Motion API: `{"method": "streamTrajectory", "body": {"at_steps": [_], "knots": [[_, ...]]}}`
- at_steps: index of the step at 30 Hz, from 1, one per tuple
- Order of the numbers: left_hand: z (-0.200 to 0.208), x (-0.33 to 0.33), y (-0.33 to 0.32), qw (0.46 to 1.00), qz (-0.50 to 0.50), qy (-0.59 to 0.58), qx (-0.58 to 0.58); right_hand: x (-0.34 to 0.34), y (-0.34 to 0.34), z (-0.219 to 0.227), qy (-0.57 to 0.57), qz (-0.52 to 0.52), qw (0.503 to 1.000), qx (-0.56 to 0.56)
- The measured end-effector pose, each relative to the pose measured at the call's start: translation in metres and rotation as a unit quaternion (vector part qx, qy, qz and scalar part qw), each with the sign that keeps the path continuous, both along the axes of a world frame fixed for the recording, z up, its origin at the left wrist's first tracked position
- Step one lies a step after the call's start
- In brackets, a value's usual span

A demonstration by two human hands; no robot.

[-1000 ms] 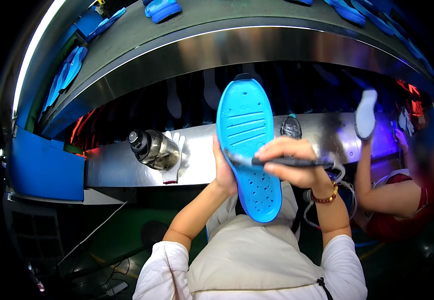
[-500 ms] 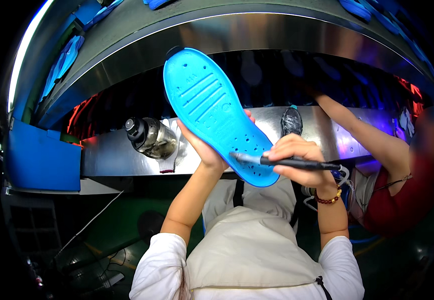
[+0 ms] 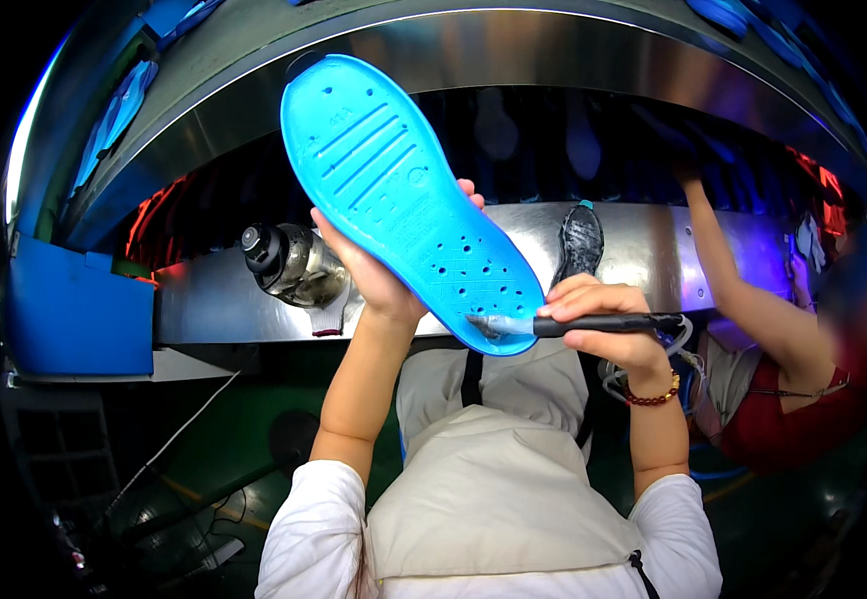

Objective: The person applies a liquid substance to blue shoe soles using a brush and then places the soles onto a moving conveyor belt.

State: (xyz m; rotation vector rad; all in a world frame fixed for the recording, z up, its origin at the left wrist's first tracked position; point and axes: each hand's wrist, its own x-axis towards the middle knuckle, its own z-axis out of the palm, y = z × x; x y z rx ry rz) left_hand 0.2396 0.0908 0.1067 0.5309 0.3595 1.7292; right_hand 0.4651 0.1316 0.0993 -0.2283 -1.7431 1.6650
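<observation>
In front of me a bright blue shoe sole (image 3: 383, 170) is held up at a slant, its grooved and holed face toward me. My left hand (image 3: 378, 280) is closed on its edges from behind, fingertips showing at its right side. A black-handled brush (image 3: 508, 325) is pinched in my right hand (image 3: 613, 317). Its bristles touch the holed, lower end of the sole. Pale tubing (image 3: 688, 334) shows by the brush's rear end. At the sole's upper end, a small dark piece (image 3: 303, 64) sticks out behind.
A metal bench (image 3: 643, 245) bears a dark bottle (image 3: 298, 265), a white glove (image 3: 328, 317) and a dark shoe piece (image 3: 581, 240). Above is a curved belt with blue soles (image 3: 119, 115). Another person's arm (image 3: 738, 270) reaches in from the right. A blue box (image 3: 79, 304) stands left.
The sole and my left hand have moved up and left. The brush tip has shifted slightly along the sole's lower end. The other person's arm has moved further right.
</observation>
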Motion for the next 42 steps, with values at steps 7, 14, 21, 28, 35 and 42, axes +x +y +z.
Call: {"method": "streamTrajectory", "body": {"at_steps": [7, 14, 21, 28, 35, 42], "knots": [[-0.02, 0.028, -0.025, 0.998, -0.038, 0.038, -0.035, -0.014, -0.026, 0.008, 0.026, -0.057, 0.972, -0.227], [-0.016, 0.003, -0.021, 0.97, -0.241, 0.012, -0.015, -0.006, -0.005, 0.03, -0.044, 0.022, 0.999, 0.019], [-0.002, -0.008, -0.012, 0.903, -0.387, 0.123, -0.142, 0.001, 0.004, 0.043, -0.09, 0.211, 0.968, 0.1], [0.009, -0.002, -0.01, 0.823, -0.437, 0.259, -0.256, 0.003, 0.011, 0.057, -0.161, 0.227, 0.941, 0.191], [0.013, -0.011, -0.013, 0.818, -0.432, 0.297, -0.238, 0.012, 0.013, 0.049, -0.2, 0.189, 0.933, 0.231], [0.01, -0.028, -0.028, 0.859, -0.322, 0.222, -0.331, 0.021, 0.021, 0.037, -0.166, 0.106, 0.958, 0.209]]}}
